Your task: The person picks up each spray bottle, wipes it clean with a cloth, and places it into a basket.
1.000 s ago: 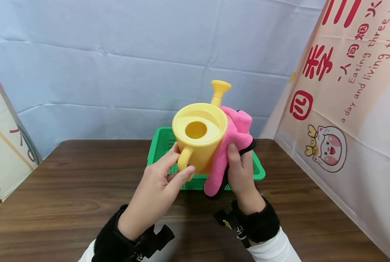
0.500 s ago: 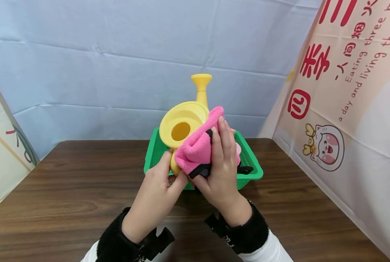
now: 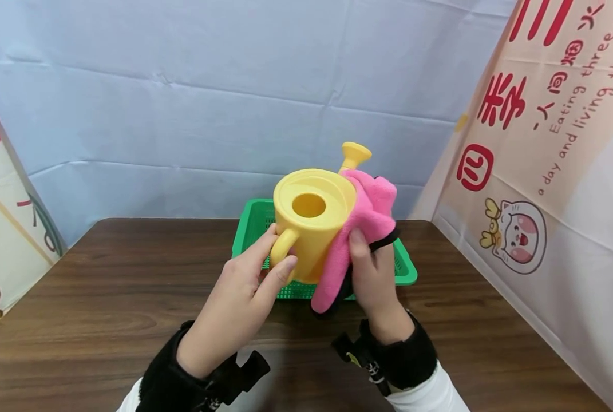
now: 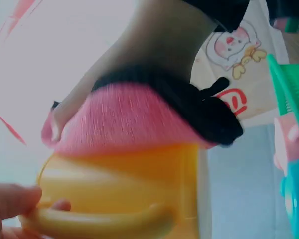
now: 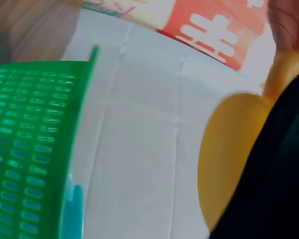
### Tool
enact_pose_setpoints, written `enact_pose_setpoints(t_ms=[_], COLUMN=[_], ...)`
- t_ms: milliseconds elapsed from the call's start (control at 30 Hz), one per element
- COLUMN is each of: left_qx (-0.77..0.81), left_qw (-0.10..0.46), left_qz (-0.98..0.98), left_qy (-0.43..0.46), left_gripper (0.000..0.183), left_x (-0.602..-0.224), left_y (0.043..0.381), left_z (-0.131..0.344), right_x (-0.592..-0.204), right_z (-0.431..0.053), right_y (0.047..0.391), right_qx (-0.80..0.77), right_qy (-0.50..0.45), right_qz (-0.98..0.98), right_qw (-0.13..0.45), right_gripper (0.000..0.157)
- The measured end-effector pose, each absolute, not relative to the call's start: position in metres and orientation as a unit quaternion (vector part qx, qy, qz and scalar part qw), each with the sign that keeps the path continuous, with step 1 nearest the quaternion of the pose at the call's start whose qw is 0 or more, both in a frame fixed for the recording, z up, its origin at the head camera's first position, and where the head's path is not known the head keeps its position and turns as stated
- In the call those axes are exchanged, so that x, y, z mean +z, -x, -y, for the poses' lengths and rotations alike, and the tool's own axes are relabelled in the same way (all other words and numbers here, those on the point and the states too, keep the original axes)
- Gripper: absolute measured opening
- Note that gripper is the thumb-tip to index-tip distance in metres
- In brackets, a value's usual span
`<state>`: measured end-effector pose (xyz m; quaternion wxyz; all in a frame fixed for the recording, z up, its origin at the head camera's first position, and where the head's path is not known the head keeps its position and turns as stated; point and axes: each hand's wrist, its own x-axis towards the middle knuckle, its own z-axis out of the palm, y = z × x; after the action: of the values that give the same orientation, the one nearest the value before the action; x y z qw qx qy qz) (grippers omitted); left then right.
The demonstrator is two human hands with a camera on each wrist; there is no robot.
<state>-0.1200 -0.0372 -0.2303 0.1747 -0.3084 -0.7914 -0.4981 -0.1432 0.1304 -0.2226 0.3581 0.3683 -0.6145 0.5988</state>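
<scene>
So the pink cloth [image 3: 332,269] has gone from across the front of the yellow watering can [image 3: 311,260] to its right side, and the spout [image 3: 354,154] has swung right too. Left hand [image 3: 236,289] is curled round the handle [image 3: 284,246], right hand [image 3: 374,280] pinches the cloth. Can's held up, blocking part of the green basket [image 3: 241,232].

The head camera looks forward and down from farther off; the left wrist camera [image 3: 255,369] and right wrist camera [image 3: 343,347] sit close, facing opposite sides; all share the watering can [image 3: 313,243].
</scene>
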Motion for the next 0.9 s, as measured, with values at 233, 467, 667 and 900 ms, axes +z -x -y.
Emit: enact_pose_setpoints(t_ms=[233, 467, 667, 900], left_qx=[-0.499, -0.484, -0.464, -0.480], left_qw=[0.146, 0.157, 0.182, 0.180], left_qz=[0.812, 0.825, 0.828, 0.814], left_qy=[0.264, 0.247, 0.256, 0.274], left_gripper=[0.026, 0.027, 0.020, 0.012], left_x=[-0.237, -0.243, -0.243, -0.240], left_y=[0.124, 0.125, 0.123, 0.123], left_z=[0.031, 0.028, 0.027, 0.027], right_x=[-0.232, -0.247, -0.234, -0.223], right_z=[-0.116, -0.115, -0.113, -0.127], right_y=[0.147, 0.159, 0.145, 0.139], right_qx=[0.388, 0.277, 0.379, 0.562], right_qy=[-0.350, -0.326, -0.332, -0.357], right_qz=[0.684, 0.701, 0.686, 0.634], right_qw=[0.509, 0.570, 0.525, 0.393], right_gripper=[0.069, 0.069, 0.070, 0.061])
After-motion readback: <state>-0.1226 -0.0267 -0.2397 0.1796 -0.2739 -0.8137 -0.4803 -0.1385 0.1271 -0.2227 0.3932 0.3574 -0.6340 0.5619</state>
